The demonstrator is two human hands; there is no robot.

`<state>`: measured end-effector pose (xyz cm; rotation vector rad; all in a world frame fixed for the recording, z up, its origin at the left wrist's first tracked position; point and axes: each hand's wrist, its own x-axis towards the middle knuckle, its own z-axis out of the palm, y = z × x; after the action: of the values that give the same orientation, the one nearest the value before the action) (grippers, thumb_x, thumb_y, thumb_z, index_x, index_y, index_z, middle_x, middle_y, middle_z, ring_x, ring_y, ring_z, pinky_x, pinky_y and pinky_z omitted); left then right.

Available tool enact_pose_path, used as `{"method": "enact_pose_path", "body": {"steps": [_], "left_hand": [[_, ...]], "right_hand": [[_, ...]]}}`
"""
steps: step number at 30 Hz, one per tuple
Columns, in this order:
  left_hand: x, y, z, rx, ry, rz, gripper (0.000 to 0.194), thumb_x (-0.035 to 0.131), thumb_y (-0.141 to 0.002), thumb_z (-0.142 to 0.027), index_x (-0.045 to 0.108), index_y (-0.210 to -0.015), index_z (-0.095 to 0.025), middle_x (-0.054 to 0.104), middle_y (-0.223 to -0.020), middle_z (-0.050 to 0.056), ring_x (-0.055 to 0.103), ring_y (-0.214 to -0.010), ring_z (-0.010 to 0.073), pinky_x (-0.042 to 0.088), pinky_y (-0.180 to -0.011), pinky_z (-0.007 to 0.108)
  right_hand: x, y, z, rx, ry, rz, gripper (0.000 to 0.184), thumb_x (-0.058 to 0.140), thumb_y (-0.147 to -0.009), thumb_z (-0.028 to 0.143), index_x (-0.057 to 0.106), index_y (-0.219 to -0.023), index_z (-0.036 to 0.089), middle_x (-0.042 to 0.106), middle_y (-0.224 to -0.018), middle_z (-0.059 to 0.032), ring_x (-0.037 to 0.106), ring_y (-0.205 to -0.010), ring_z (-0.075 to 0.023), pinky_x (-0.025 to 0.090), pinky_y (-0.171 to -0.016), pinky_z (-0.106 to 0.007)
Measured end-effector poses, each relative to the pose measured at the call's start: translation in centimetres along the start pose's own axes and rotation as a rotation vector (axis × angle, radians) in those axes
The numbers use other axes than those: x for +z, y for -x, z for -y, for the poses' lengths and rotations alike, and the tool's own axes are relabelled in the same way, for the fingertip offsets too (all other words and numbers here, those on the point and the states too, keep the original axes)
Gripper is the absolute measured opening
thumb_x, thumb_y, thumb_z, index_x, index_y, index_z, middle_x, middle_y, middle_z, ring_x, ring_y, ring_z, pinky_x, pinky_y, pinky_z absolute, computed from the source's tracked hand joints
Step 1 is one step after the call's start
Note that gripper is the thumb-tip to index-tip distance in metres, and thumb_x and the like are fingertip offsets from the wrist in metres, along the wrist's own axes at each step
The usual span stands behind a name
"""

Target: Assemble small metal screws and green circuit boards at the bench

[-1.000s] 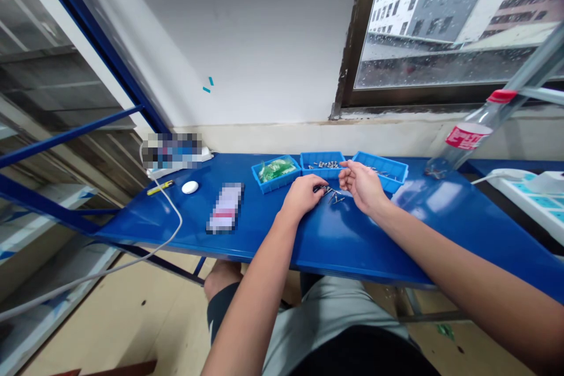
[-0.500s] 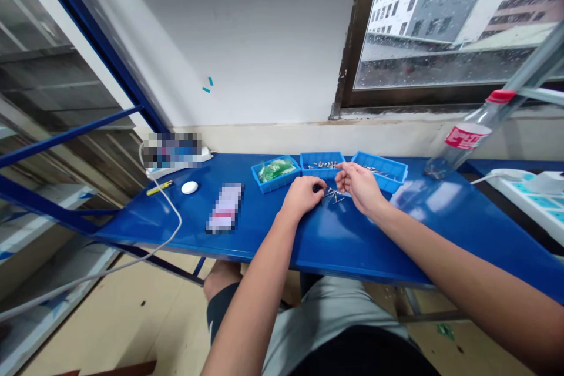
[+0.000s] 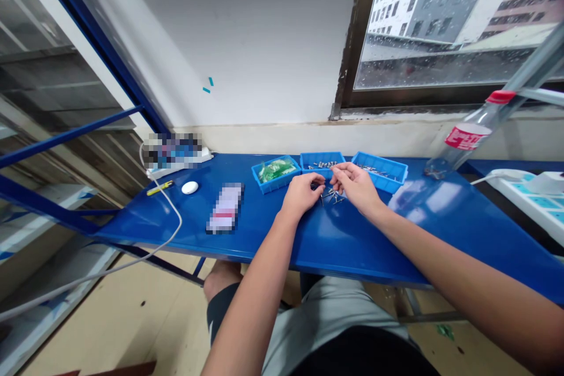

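Observation:
Several thin, shiny metal pieces, like screws or rivets [image 3: 333, 195], lie in a loose pile on the blue table [image 3: 264, 244]. Just left of the pile is my left hand [image 3: 303, 194], fingers curled with thumb and fingertips close together. My right hand [image 3: 355, 186] reaches in from the other side, its thumb and index finger pinched above the pile. Whatever either hand holds is too small to make out. Behind them stand a middle blue bin [image 3: 319, 173] with small metal parts and a right blue bin [image 3: 393, 181] with thin metal pieces.
A left blue bin [image 3: 263, 187] holds green plastic packets [image 3: 277, 170]. Further left lie a phone [image 3: 224, 207], a round white case [image 3: 189, 188], a yellow-handled tool [image 3: 159, 188] and a cable [image 3: 180, 217]. A plastic bottle [image 3: 467, 136] and power strip [image 3: 535, 197] are at right.
My right hand has moved slightly left, closer to my left hand, and its fingers have come together. The left hand has barely shifted.

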<state>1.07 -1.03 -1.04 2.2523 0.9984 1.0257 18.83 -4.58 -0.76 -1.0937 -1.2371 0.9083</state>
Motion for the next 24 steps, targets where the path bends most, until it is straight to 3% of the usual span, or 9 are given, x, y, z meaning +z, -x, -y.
{"method": "enact_pose_path", "body": {"steps": [7,11,19,24], "left_hand": [[-0.20,0.23,0.15,-0.003,-0.066,0.107,0.019,0.069,-0.089,-0.021,0.081,-0.103,-0.023,0.082,-0.102,0.002,0.075,-0.093,0.0191,0.057,-0.087,0.027],[-0.14,0.23,0.29,-0.007,-0.092,0.149,0.022,0.071,-0.085,-0.017,0.082,-0.103,-0.025,0.082,-0.101,0.001,0.075,-0.093,0.0191,0.056,-0.086,0.026],[-0.08,0.14,0.44,0.007,-0.040,0.114,0.034,0.063,-0.080,-0.003,0.079,-0.105,-0.020,0.081,-0.105,0.003,0.075,-0.094,0.0174,0.058,-0.088,0.025],[-0.03,0.14,0.60,-0.009,-0.039,0.123,0.032,0.065,-0.081,-0.006,0.079,-0.106,-0.020,0.081,-0.105,0.004,0.075,-0.095,0.0178,0.058,-0.088,0.026]], "right_hand": [[0.19,0.33,0.29,-0.026,0.070,0.038,0.036,0.070,-0.091,0.056,0.065,-0.098,0.021,0.069,-0.074,-0.0013,0.062,-0.059,-0.0135,0.046,-0.050,-0.025],[0.21,0.32,0.32,-0.021,0.072,0.036,0.037,0.070,-0.090,0.057,0.065,-0.098,0.021,0.069,-0.074,-0.0013,0.061,-0.058,-0.0137,0.046,-0.050,-0.025],[0.12,0.18,0.08,-0.031,0.076,0.046,0.039,0.070,-0.089,0.059,0.065,-0.097,0.021,0.069,-0.075,-0.0015,0.062,-0.058,-0.0141,0.046,-0.050,-0.025],[0.09,0.11,-0.06,-0.032,0.081,0.050,0.038,0.069,-0.089,0.059,0.065,-0.096,0.021,0.068,-0.074,-0.0010,0.062,-0.058,-0.0138,0.046,-0.050,-0.025]]}}
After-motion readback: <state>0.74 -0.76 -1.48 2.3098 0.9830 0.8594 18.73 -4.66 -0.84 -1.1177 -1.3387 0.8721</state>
